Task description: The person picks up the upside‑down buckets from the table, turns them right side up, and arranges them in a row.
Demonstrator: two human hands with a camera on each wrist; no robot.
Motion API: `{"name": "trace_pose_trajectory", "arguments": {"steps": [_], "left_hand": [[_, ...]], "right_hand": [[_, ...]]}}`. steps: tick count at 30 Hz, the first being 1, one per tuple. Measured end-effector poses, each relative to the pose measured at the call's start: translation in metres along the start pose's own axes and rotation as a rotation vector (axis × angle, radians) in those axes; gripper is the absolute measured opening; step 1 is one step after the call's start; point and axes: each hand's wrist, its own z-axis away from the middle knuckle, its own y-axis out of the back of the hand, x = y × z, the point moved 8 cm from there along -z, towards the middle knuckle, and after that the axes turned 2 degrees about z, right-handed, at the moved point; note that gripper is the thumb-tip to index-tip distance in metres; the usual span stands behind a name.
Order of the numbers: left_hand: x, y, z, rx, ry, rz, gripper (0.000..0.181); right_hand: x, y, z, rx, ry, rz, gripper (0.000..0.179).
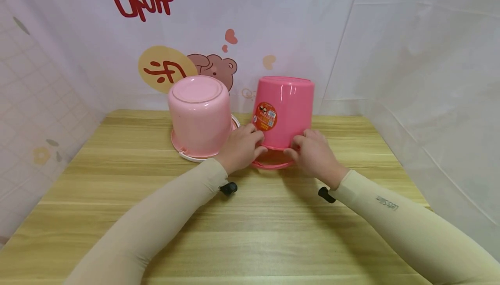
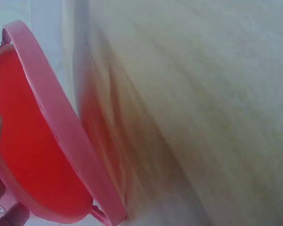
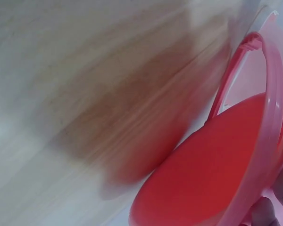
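A bright pink bucket (image 1: 291, 107) is upside down at the back of the table, with its rim raised off the wood. My left hand (image 1: 240, 148) grips the rim on one side, near a round orange label (image 1: 265, 116). On the other side my right hand (image 1: 315, 155) grips the same rim. The bucket's pink handle (image 1: 272, 166) hangs below the opening. Both wrist views look into its red inside (image 3: 203, 165), with fingers (image 2: 14, 216) at the edge. A paler pink bucket (image 1: 201, 122) stands upside down to the left, beside my left hand.
The pale bucket's white handle (image 1: 191, 158) lies round its rim on the wooden table (image 1: 250, 241). Behind the table hangs a white printed curtain (image 1: 297, 20), close to both buckets. Another white sheet (image 1: 441, 102) hangs along the right side.
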Motion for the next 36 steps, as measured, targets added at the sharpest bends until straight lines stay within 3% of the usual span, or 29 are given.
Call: {"name": "trace_pose_trajectory", "arguments": {"steps": [20,36], "left_hand": [[-0.001,0.036,0.003,0.206,-0.049,0.122,0.022],[-0.004,0.055,0.001,0.246,-0.048,0.141,0.023]], "right_hand": [[-0.016,0.031,0.009,0.277,0.185,-0.069,0.025],[-0.028,0.050,0.011,0.427,0.366,-0.116,0.018]]}}
